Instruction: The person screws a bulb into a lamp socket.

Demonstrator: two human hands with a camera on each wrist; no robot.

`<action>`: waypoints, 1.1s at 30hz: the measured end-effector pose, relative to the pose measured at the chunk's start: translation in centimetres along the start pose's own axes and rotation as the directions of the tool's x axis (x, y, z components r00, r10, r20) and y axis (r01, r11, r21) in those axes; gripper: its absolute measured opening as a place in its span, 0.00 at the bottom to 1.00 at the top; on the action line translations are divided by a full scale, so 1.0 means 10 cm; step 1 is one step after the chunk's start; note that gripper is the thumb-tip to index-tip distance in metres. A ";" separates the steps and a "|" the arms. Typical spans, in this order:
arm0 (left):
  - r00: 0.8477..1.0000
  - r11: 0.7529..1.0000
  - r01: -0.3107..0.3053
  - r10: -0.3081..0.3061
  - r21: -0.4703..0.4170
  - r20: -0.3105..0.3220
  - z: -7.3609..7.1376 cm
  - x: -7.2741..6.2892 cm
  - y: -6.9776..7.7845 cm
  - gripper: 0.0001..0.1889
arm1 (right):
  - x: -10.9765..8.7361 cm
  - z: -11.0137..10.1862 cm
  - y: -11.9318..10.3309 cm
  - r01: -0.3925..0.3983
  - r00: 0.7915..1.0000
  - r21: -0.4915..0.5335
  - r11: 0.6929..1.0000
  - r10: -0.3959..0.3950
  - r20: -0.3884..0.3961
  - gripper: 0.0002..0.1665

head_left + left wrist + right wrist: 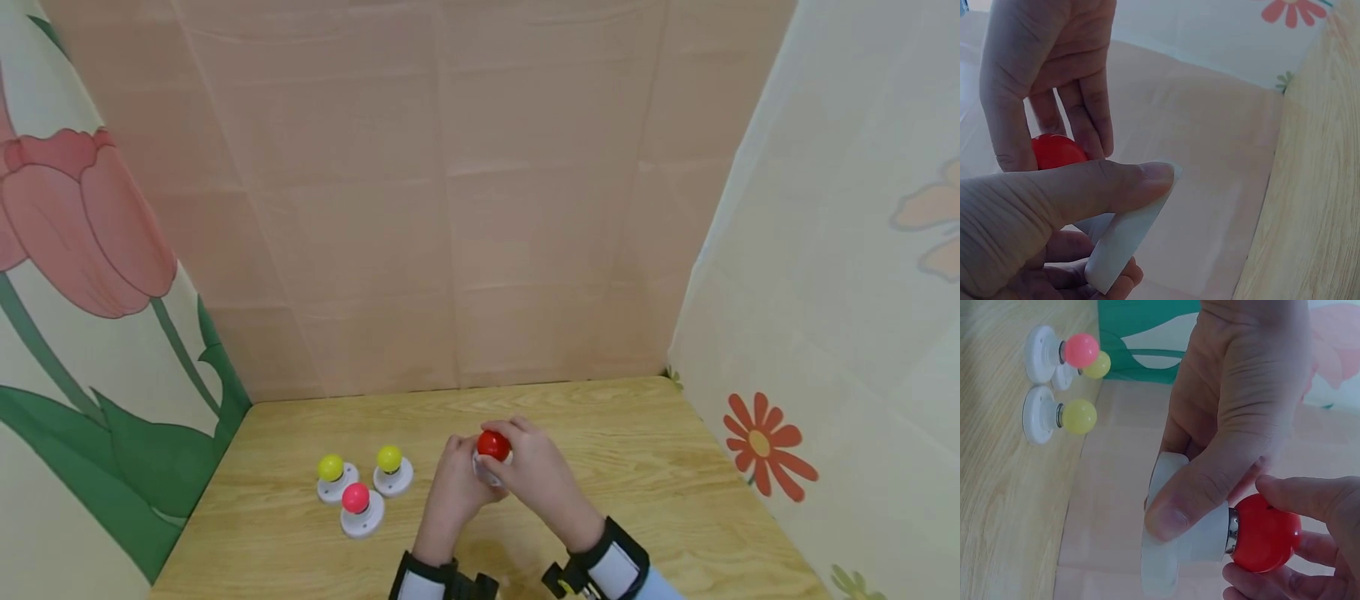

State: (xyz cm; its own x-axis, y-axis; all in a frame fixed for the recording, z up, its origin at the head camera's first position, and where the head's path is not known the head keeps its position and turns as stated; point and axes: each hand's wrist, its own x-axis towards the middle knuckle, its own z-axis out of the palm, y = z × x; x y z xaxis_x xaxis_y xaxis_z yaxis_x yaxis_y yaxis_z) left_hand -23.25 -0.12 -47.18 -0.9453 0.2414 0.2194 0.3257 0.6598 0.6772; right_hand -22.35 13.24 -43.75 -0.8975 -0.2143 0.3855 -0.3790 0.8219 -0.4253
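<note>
Above the table my left hand [459,483] grips a round white lamp holder [1161,565] by its base, thumb across one face and fingers behind. A red light bulb [1266,532] sits in that holder, a strip of its metal collar showing between glass and socket. My right hand [538,468] pinches the red bulb between thumb and fingertips. In the left wrist view the bulb is partly hidden behind the left thumb, and the holder's white rim [1129,240] is seen edge-on.
To the left on the wooden table [262,533] stand three white lamp holders with bulbs: a yellow bulb [331,467], another yellow bulb [389,459] and a pink bulb [356,498]. A tan sheet [450,208] hangs behind; flower-printed sheets flank both sides.
</note>
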 end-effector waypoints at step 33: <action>0.995 0.993 0.099 -0.099 -0.071 0.000 -0.03 -0.04 -0.02 0.38 | 0.12 -0.23 1.22 0.075 0.825 -0.341 0.937 -0.251 -0.506 0.41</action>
State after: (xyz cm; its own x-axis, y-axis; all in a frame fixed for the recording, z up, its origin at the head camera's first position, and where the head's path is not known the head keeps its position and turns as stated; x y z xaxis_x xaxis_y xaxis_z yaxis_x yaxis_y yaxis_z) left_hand -22.98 -0.57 -47.21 -0.9729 0.1748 0.1515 0.2287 0.6285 0.7434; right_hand -27.56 24.17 -46.58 -0.5312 -0.1155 0.8393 -0.3454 0.9341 -0.0900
